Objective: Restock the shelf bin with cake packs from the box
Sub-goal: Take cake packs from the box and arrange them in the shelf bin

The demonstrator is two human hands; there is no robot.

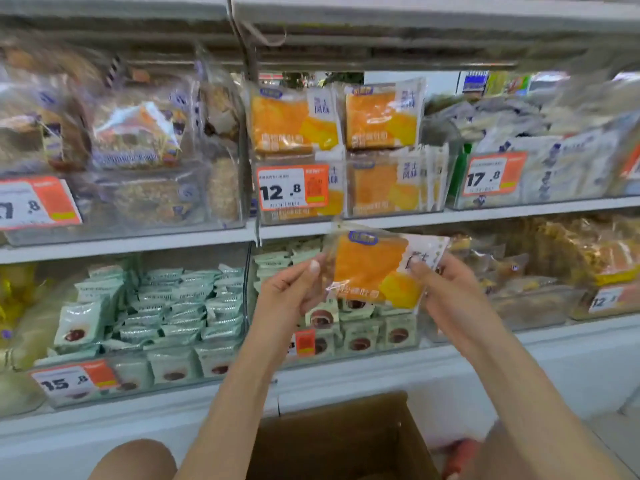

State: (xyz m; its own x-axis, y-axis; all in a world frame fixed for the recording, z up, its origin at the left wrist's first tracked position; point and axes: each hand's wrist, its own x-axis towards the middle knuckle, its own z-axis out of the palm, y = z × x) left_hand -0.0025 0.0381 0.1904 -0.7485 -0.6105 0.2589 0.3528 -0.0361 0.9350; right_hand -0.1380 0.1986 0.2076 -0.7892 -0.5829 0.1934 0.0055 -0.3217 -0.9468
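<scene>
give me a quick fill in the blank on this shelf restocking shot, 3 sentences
1. The orange cake pack is held by ____ hands.
2. The price tag on the bin of matching orange packs reads ____.
3. The cardboard box sits ____ the person's forearms, on the floor side of the shelves.

Missing words: both; 12.8; below

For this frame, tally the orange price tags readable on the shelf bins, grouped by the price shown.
Price tag 12.8: 1
Price tag 17.8: 1
Price tag 15.8: 1
Partly cut off or too blurred to read fully: 3, at the far left, lower right and right edge
Total: 6
</scene>
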